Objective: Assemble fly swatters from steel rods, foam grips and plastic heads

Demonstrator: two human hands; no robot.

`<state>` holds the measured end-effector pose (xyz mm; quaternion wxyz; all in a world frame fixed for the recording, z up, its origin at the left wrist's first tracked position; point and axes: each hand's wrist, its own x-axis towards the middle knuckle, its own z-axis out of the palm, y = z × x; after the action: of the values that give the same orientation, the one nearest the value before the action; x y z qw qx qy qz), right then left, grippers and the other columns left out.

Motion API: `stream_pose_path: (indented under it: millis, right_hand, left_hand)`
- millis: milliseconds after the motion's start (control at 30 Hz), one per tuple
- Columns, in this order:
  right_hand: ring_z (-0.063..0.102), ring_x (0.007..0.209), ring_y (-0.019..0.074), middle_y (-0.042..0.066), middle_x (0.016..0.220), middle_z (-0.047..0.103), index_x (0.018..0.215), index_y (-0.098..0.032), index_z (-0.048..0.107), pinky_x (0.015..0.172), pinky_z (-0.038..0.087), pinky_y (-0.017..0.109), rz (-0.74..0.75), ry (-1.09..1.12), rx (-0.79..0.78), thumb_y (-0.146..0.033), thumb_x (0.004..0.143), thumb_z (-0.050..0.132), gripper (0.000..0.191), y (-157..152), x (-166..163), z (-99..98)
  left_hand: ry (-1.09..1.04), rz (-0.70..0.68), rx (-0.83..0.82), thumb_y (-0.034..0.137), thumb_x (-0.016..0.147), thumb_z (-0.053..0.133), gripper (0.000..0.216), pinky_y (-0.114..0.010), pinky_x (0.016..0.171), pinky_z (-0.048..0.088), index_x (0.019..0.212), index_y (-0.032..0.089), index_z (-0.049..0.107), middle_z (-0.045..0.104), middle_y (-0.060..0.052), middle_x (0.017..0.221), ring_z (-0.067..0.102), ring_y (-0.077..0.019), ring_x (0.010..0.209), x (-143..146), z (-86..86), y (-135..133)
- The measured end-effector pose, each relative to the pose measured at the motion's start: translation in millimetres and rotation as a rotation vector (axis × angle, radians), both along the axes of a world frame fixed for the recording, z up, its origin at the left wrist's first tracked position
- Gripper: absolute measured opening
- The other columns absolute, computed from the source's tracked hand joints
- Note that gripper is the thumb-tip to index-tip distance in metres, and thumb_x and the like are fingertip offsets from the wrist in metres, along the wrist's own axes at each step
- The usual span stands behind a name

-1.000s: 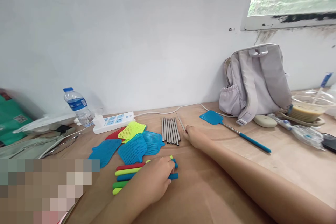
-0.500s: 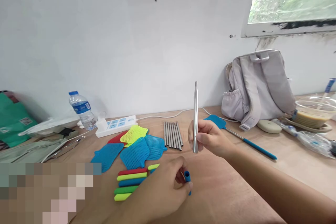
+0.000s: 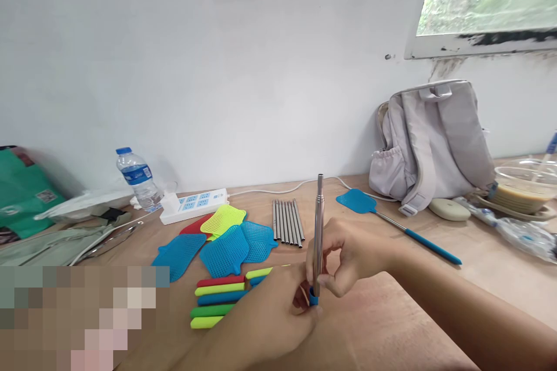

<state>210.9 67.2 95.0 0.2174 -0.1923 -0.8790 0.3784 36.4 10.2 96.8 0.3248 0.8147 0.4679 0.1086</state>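
The right hand (image 3: 348, 249) pinches an upright metal tube (image 3: 319, 232) low down, thumb and fingertips closed on it. The left hand (image 3: 281, 307) has its fingers curled and closed on a short blue handle (image 3: 314, 298), mouth upward. Half a second ago the tube stood higher, apart from the handle; now its lower end is at the handle's mouth, though how far in cannot be told.

Beside the left hand lie loose coloured handles (image 3: 221, 288), partly hidden by it. Beyond are a row of metal tubes (image 3: 288, 223) and a pile of mesh swatter heads (image 3: 224, 250), blue, yellow and red. A whole blue swatter (image 3: 430, 246) lies to the right.

Farther out, a clear cup (image 3: 517, 176) holds a beige drink and a straw. A capped bottle (image 3: 138, 177) leans near the wall; its fill cannot be told.
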Motion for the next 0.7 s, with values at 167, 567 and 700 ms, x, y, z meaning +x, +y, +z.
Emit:
stream_pose_path:
  millis: [167, 567, 700]
  right_hand:
    - [0.059, 0.062, 0.0117, 0.002, 0.068, 0.065, 0.075, -0.014, 0.067, 0.058, 0.047, 0.022, -0.019, -0.041, 0.026, -0.012, 0.065, 0.057, 0.014, -3, -2, 4.5]
    - [0.054, 0.069, 0.0120, 0.002, 0.077, 0.058, 0.081, -0.017, 0.057, 0.062, 0.043, 0.024, -0.249, 0.121, 0.069, -0.032, 0.068, 0.067, 0.022, -23, -8, 28.2]
    - [0.050, 0.055, 0.0095, -0.001, 0.065, 0.054, 0.077, -0.017, 0.046, 0.052, 0.041, 0.024, -0.118, 0.464, -0.413, -0.033, 0.083, 0.049, 0.017, -33, -21, 23.6]
  left_hand:
    - [-0.015, 0.009, -0.002, 0.022, 0.073, 0.048, 0.019, -0.026, 0.070, 0.040, 0.091, 0.022, 0.053, 0.059, 0.000, 0.084, 0.053, -0.0178, 0.082, 0, -2.6, 1]
    - [-0.036, 0.051, 0.003, 0.028, 0.073, 0.049, 0.015, -0.024, 0.062, 0.041, 0.087, 0.023, 0.051, 0.059, 0.002, 0.080, 0.055, -0.0152, 0.073, -4, -7.5, 3]
    - [-0.013, 0.057, -0.006, 0.031, 0.073, 0.049, 0.014, -0.026, 0.062, 0.041, 0.084, 0.022, 0.051, 0.059, 0.000, 0.085, 0.054, -0.0153, 0.074, -3, -9.9, 3]
